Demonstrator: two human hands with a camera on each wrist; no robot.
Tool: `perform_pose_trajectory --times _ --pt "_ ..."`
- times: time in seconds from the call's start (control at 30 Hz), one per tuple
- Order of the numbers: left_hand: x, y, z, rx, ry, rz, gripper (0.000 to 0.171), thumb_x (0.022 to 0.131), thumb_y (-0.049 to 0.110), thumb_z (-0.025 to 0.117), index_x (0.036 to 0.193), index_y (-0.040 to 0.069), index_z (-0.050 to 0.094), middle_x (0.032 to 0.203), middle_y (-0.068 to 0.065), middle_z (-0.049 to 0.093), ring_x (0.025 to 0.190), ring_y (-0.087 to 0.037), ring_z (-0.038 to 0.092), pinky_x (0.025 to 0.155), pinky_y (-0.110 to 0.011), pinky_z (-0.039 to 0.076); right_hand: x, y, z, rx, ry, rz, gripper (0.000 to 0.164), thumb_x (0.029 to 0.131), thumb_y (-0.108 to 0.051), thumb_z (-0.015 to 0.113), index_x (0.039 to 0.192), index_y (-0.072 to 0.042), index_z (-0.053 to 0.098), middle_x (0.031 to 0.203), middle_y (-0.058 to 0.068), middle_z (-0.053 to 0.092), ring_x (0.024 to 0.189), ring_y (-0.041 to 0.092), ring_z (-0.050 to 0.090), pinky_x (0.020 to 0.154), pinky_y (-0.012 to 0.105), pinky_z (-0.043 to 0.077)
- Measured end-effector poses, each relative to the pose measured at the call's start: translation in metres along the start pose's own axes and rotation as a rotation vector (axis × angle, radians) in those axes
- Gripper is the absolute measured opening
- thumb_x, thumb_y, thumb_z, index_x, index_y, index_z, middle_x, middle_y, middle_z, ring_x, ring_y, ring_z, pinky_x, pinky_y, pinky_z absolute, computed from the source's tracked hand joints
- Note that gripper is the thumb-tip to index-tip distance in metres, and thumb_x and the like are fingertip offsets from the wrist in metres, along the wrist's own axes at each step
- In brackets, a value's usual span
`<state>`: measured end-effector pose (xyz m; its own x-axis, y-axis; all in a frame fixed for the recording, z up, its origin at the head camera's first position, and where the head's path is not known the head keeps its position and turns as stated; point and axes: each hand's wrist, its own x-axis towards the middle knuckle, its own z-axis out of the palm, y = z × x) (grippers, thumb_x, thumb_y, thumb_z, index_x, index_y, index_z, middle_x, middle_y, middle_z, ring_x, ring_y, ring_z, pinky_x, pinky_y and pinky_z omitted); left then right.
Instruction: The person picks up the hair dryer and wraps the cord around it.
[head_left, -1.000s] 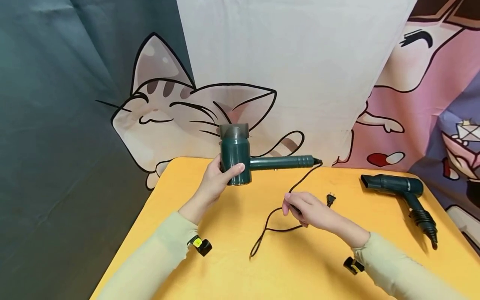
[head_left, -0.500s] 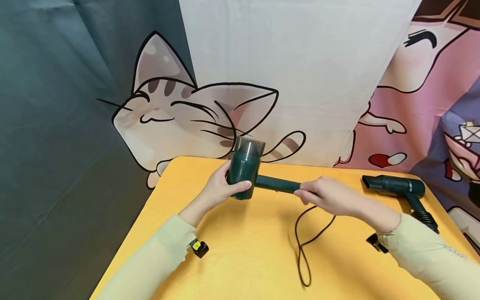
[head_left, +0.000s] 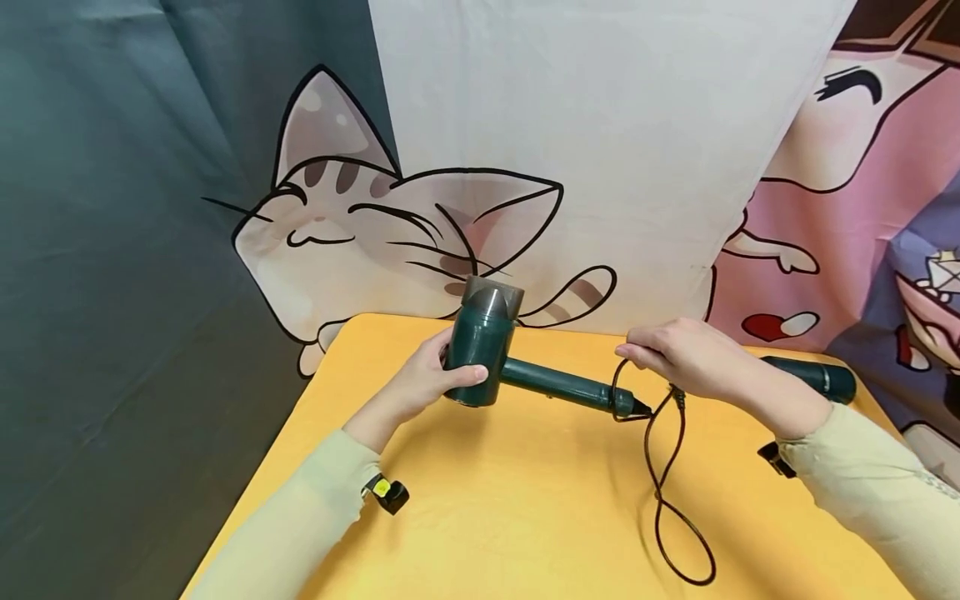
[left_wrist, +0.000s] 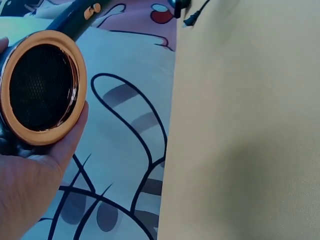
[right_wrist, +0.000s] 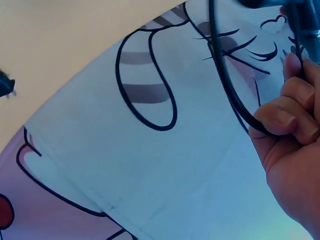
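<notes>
My left hand (head_left: 425, 375) grips the barrel of a dark green hair dryer (head_left: 480, 350), thumb across its front, and holds it above the table. A smoky clear nozzle tops the barrel, and the handle points right. In the left wrist view the dryer's round mesh intake (left_wrist: 42, 87) shows inside a copper-coloured ring. My right hand (head_left: 693, 358) holds the black power cord (head_left: 660, 483) beyond the handle's end, with curled fingers. One turn of cord circles the handle near its tip. The rest hangs below in a long loop, and the plug (head_left: 678, 396) dangles under the hand.
A second dark hair dryer (head_left: 821, 379) lies at the right on the yellow table (head_left: 480, 517), partly hidden behind my right hand and arm. Behind the table hangs a cloth backdrop (head_left: 600, 125) with a cartoon cat.
My right hand has gone from the cord below the handle, across the handle's end, to the right and up. The cord now loops round the handle, and the dryer's handle tilts downward.
</notes>
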<state>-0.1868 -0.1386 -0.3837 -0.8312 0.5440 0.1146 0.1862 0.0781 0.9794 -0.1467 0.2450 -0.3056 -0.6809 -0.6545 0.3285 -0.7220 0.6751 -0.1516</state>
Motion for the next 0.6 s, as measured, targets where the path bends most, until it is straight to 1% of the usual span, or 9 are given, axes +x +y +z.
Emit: perform_pose_trajectory --times 0.17,0.37,0.5,0.6 --pt "-0.003 0.0 -0.006 -0.056 -0.039 0.028 0.081 0.092 0.037 0.082 0.156 0.004 0.046 0.139 -0.023 0.062 0.117 -0.031 0.065 0.101 -0.046 0.058 0.0 0.009 -0.001 -0.016 0.05 0.005 0.027 0.103 -0.012 0.071 0.081 -0.024 0.061 0.066 -0.021 0.046 0.058 -0.004 0.042 0.056 0.024 0.041" --pt "-0.008 0.002 -0.009 -0.096 -0.052 0.056 0.08 0.092 0.037 0.08 0.155 0.0 0.046 0.137 -0.021 0.062 0.114 -0.029 0.065 0.099 -0.042 0.057 0.003 0.016 0.002 0.033 0.061 0.061 0.029 0.107 -0.015 0.065 0.081 -0.024 0.06 0.067 -0.02 0.047 0.059 -0.001 0.04 0.059 0.025 0.039" --pt "-0.01 0.002 -0.01 -0.157 -0.049 0.05 0.082 0.092 0.037 0.079 0.154 -0.002 0.043 0.136 -0.019 0.061 0.113 -0.027 0.064 0.099 -0.039 0.057 0.007 0.017 0.008 0.102 0.045 0.088 0.028 0.109 -0.015 0.062 0.082 -0.023 0.062 0.068 -0.018 0.048 0.059 -0.001 0.039 0.06 0.026 0.04" --pt "-0.012 0.002 -0.008 -0.217 -0.029 0.045 0.084 0.092 0.037 0.076 0.155 -0.004 0.04 0.135 -0.016 0.06 0.112 -0.025 0.064 0.099 -0.036 0.057 0.01 0.015 0.016 0.192 0.036 0.128 0.029 0.111 -0.016 0.059 0.083 -0.021 0.063 0.068 -0.014 0.049 0.058 0.002 0.04 0.061 0.027 0.041"
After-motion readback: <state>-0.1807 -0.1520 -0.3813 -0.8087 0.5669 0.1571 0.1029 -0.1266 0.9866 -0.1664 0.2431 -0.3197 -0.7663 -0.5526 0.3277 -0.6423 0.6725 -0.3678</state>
